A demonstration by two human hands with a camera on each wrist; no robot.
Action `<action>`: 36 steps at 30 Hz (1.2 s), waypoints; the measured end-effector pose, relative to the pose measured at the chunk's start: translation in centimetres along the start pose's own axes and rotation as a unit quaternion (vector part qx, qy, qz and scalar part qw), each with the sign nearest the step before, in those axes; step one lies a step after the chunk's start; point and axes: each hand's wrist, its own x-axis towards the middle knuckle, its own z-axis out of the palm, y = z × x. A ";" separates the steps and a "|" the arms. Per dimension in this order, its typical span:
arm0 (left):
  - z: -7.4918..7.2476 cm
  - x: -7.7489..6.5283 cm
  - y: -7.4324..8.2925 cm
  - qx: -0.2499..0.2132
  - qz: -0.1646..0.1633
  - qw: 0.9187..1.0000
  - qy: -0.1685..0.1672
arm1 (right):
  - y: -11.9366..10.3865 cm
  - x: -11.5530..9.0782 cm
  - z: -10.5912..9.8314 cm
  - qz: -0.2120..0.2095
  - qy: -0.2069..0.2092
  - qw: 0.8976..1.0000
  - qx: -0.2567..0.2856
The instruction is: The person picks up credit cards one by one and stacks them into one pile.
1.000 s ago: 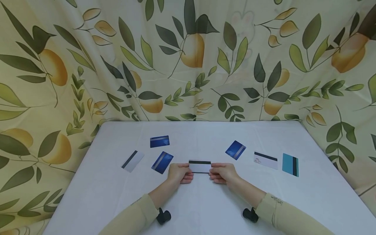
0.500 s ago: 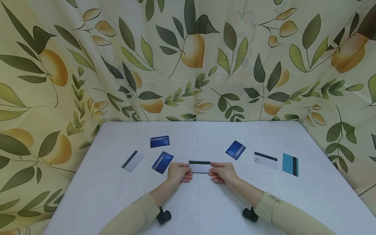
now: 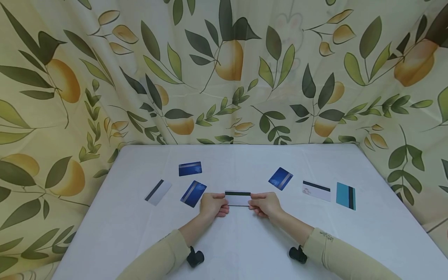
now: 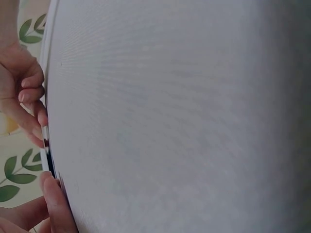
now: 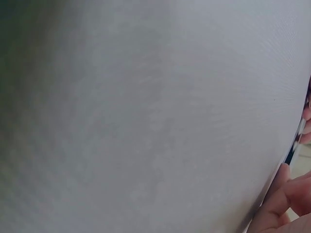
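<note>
Between my two hands, near the middle of the table, is a white card (image 3: 238, 199) with a dark stripe along its upper edge. My left hand (image 3: 212, 205) pinches its left end between thumb and fingers. At the opposite end my right hand (image 3: 266, 204) pinches it the same way. Whether other cards lie beneath it I cannot tell. In the left wrist view the fingers (image 4: 58, 201) show at the lower left, with the card seen edge-on. The right wrist view catches the right fingers (image 5: 277, 206) low at the right edge.
Left of the hands lie a white card (image 3: 158, 192) and two blue cards, one upper (image 3: 190, 168) and one lower (image 3: 193, 193). To the right are a blue card (image 3: 280, 179), a white card (image 3: 316, 191) and a teal card (image 3: 345, 196). A patterned curtain (image 3: 210, 97) hangs behind the table.
Both hands, still pinching the card, have shifted very slightly away from the body. The loose cards have stayed in place.
</note>
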 end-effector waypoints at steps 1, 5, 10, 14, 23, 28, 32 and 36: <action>0.0 0.0 0.0 -0.001 0.000 1.000 0.000 | 0.0 0.0 0.0 -0.002 -0.001 1.000 -0.003; 0.0 0.0 0.1 0.001 0.000 1.000 -0.001 | -0.1 0.0 -0.1 -0.010 -0.004 1.000 -0.009; 0.0 0.0 0.1 0.003 0.001 1.000 -0.001 | 0.0 0.1 -0.1 -0.011 -0.002 1.000 -0.019; 0.0 0.0 0.1 0.002 0.005 1.000 0.002 | 0.1 0.1 -0.1 -0.011 0.005 1.000 -0.024; 0.0 -0.1 0.2 0.007 -0.001 1.000 0.010 | 0.3 0.3 0.1 -0.003 0.011 1.000 -0.003; 0.0 -0.2 0.1 0.006 0.004 1.000 0.009 | 0.5 0.3 0.1 -0.002 0.012 1.000 0.003; 0.0 -0.1 0.0 0.002 0.008 1.000 0.009 | 0.4 0.1 0.2 -0.003 0.010 1.000 0.011; -0.3 0.1 -0.1 -0.020 -0.009 1.000 -0.003 | 0.1 0.0 0.0 0.008 0.006 1.000 0.028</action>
